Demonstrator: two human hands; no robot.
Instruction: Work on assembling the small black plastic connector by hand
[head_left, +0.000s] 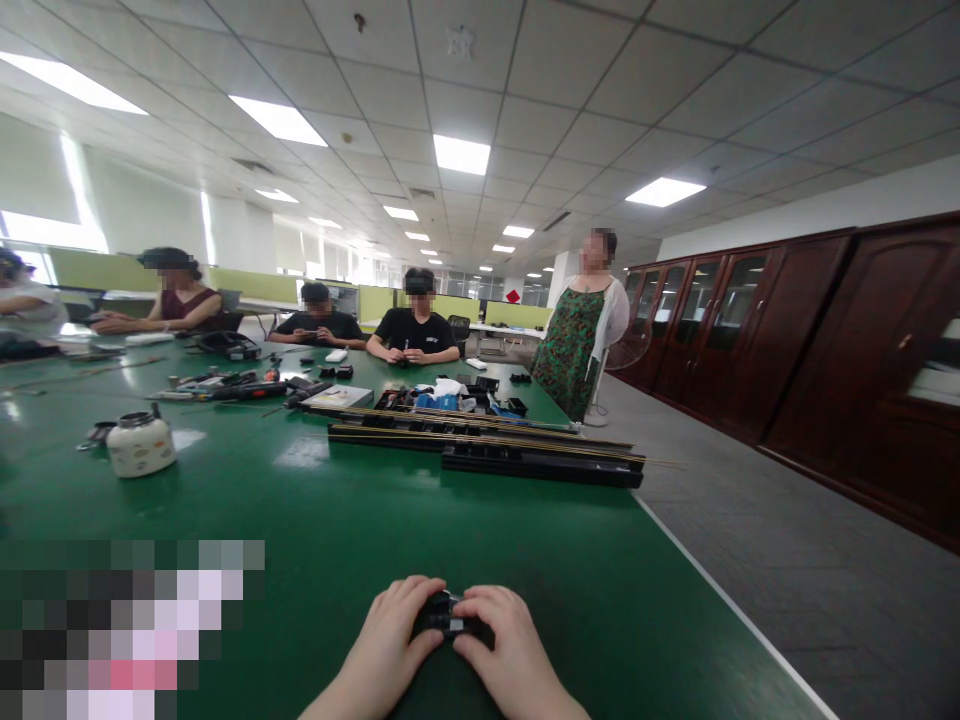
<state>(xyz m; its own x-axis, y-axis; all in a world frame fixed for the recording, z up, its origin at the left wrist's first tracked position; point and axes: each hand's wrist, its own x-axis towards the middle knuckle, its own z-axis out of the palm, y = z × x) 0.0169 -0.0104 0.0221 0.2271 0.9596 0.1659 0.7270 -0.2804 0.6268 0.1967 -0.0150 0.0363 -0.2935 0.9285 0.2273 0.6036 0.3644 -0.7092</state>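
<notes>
Black part clamped between left hand and right hand, patterned jar beyond, contents hidden

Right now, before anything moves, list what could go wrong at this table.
The small black part sits between the fingers of the left grip and right grip, so it might slip loose. The thin rods lie along the black rails, their ends near the edge of the green table; a bump could send some off.
</notes>
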